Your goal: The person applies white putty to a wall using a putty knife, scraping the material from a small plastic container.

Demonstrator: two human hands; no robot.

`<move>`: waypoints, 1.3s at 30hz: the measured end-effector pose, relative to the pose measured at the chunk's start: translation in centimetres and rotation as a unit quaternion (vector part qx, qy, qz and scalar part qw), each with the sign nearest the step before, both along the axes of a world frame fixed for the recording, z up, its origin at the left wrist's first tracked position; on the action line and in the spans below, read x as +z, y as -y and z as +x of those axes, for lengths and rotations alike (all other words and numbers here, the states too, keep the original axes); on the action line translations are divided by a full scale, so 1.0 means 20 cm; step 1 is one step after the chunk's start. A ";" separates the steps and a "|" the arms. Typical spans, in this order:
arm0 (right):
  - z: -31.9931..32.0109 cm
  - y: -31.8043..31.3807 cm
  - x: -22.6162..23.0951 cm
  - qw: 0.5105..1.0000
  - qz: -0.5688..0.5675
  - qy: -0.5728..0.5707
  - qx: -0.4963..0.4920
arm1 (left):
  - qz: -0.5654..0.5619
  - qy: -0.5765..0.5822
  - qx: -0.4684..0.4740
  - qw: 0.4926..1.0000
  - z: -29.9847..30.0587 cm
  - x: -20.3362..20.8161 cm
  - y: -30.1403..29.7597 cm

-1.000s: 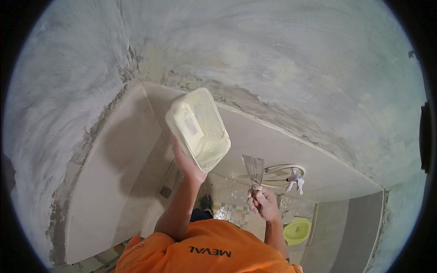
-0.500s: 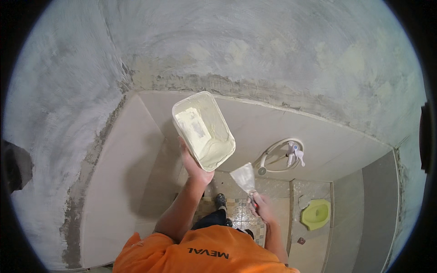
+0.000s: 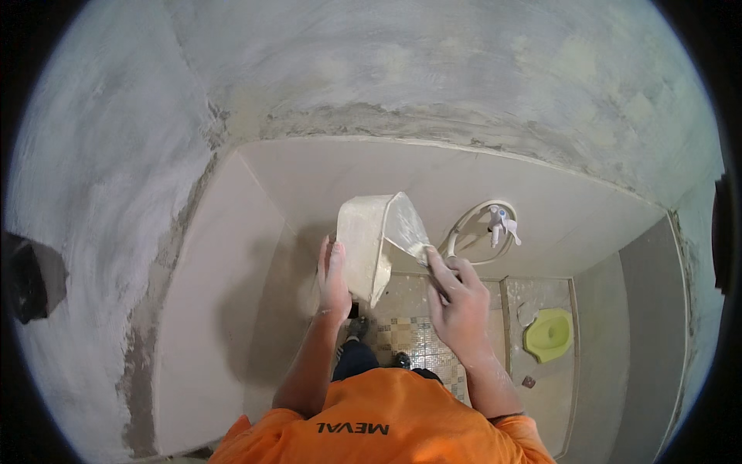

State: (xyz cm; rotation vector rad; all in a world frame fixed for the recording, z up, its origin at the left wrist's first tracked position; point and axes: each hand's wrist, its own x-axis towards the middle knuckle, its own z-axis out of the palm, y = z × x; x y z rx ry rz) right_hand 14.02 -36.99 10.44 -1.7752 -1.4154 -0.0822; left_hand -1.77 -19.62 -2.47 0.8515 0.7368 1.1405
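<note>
My left hand (image 3: 334, 278) grips a white rectangular plastic tub (image 3: 363, 243) from below, tilted on its side with the opening turned to my right. My right hand (image 3: 461, 301) holds a putty knife (image 3: 407, 224) by its handle, and the wide metal blade lies against the tub's open mouth. Both forearms rise from an orange shirt at the lower edge. The tub's inside is hidden behind the blade.
Rough grey plastered wall (image 3: 433, 69) fills the upper view above pale wall tiles (image 3: 325, 170). Far below are a small patterned floor (image 3: 410, 336), a green squat pan (image 3: 549, 334) and a coiled white hose with a tap (image 3: 495, 224).
The tub has come down and tipped onto its side. My right hand has risen and brought the putty knife blade to the tub's mouth. The view has tilted further down.
</note>
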 end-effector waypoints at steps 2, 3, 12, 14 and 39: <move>-0.04 -0.08 -0.05 0.997 -0.035 0.060 -0.025 | 0.030 -0.005 -0.026 0.999 0.00 0.02 0.01; -0.06 -0.09 -0.08 0.996 -0.064 0.063 -0.028 | 0.044 -0.010 -0.037 0.998 0.00 0.04 0.00; -0.13 -0.11 -0.17 0.987 -0.154 -0.045 -0.015 | 0.008 -0.009 -0.008 1.000 -0.04 0.06 -0.23; -0.13 -0.13 -0.15 0.986 -0.167 -0.026 -0.014 | -0.040 0.020 -0.001 0.999 -0.03 0.04 -0.28; -0.11 -0.18 0.07 0.989 -0.105 -0.017 -0.102 | -0.101 0.097 -0.178 0.974 0.04 0.10 -0.44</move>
